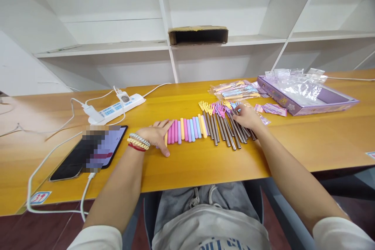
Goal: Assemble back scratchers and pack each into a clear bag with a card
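A row of pink, purple, blue and yellow tubes (186,130) lies side by side on the wooden table. My left hand (156,134) rests at the row's left end, thumb and fingers spread apart around the outermost tubes. To the right of the row is a pile of metal rods (228,127) topped with small yellow, pink, purple and blue hand-shaped heads (220,109). My right hand (246,117) touches the right side of that pile near the blue heads; its fingers are bent, and what lies under them is partly hidden.
Packaged items in clear plastic (236,90) lie behind the pile. A purple box (325,105) holding clear wrappers stands at right, beside pink cards (274,109). At left are a power strip (117,109), white cables and two devices (111,146). White shelves (111,49) rise behind, holding a cardboard box (198,36).
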`<state>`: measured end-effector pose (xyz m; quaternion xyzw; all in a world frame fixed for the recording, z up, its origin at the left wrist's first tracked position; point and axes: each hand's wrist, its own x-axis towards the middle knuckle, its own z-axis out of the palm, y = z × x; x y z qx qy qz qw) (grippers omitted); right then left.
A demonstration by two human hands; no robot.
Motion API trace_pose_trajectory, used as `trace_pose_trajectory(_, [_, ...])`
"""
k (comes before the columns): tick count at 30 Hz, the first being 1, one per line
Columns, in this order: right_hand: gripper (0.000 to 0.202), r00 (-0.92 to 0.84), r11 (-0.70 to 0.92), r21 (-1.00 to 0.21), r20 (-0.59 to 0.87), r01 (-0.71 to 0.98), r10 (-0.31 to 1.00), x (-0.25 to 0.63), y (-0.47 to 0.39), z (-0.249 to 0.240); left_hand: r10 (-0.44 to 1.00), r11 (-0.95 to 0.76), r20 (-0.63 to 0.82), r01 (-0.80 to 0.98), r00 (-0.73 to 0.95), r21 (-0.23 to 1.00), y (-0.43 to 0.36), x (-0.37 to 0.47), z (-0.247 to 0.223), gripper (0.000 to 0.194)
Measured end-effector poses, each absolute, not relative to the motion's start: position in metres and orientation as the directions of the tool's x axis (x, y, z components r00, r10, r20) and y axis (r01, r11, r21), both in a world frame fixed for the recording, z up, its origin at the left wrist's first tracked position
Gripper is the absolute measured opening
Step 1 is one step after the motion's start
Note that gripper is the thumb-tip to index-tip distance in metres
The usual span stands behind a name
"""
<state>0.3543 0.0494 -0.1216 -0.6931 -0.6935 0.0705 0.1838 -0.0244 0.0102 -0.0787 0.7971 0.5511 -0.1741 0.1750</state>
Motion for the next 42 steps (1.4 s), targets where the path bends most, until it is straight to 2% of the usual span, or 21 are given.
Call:
trace_pose_trajectory(4, [0.037, 0.022, 0.038, -0.391, 0.148, 0.919, 0.989, 0.355, 0.05, -0.121, 0.82, -0.316, -0.473, 0.944, 0.322, 0.094, 0.012, -0.026, -0.082, 0.144])
trace_pose_trajectory(8, [0.037, 0.042, 0.029, -0.494, 0.131, 0.869, 0.99, 0.36, 0.052, -0.117, 0.804, -0.337, -0.48, 0.934, 0.35, 0.117, 0.017, -0.03, -0.088, 0.145])
trace_pose_trajectory(12, [0.034, 0.204, -0.049, -0.556, 0.22, 0.83, 0.954, 0.375, 0.055, -0.115, 0.82, -0.334, -0.441, 0.931, 0.365, 0.15, 0.023, -0.033, -0.094, 0.143])
trace_pose_trajectory(17, [0.039, 0.39, -0.208, -0.507, 0.285, 0.836, 0.876, 0.402, 0.06, -0.119, 0.844, -0.314, -0.391, 0.93, 0.366, 0.192, 0.025, -0.032, -0.094, 0.138])
trace_pose_trajectory(23, [0.06, 0.283, -0.187, -0.404, 0.19, 0.895, 0.94, 0.409, 0.068, -0.133, 0.856, -0.314, -0.37, 0.931, 0.362, 0.185, 0.024, -0.033, -0.093, 0.137])
trace_pose_trajectory(26, [0.061, 0.287, -0.199, -0.434, 0.147, 0.879, 0.947, 0.406, 0.07, -0.138, 0.895, -0.303, -0.264, 0.924, 0.36, 0.234, 0.026, -0.033, -0.095, 0.124])
trace_pose_trajectory(30, [0.062, 0.364, -0.187, -0.545, 0.235, 0.817, 0.901, 0.401, 0.067, -0.135, 0.949, -0.312, 0.037, 0.91, 0.314, 0.274, 0.028, -0.023, -0.099, 0.093])
trace_pose_trajectory(34, [0.061, 0.437, -0.022, -0.77, 0.338, 0.637, 0.833, 0.388, 0.057, -0.119, 0.89, -0.42, 0.301, 0.872, 0.342, 0.252, 0.022, -0.002, -0.102, 0.074])
trace_pose_trajectory(37, [0.057, 0.411, 0.164, -0.914, 0.32, 0.371, 0.854, 0.368, 0.046, -0.102, 0.828, -0.502, 0.411, 0.83, 0.381, 0.242, 0.011, 0.02, -0.098, 0.06])
trace_pose_trajectory(39, [0.054, 0.351, 0.23, -0.963, 0.267, 0.143, 0.898, 0.352, 0.038, -0.094, 0.787, -0.559, 0.458, 0.791, 0.413, 0.247, 0.0, 0.036, -0.095, 0.054])
trace_pose_trajectory(42, [0.054, 0.237, 0.27, -0.956, 0.238, -0.112, 0.942, 0.325, 0.029, -0.092, 0.735, -0.64, 0.496, 0.714, 0.462, 0.282, -0.017, 0.06, -0.093, 0.051])
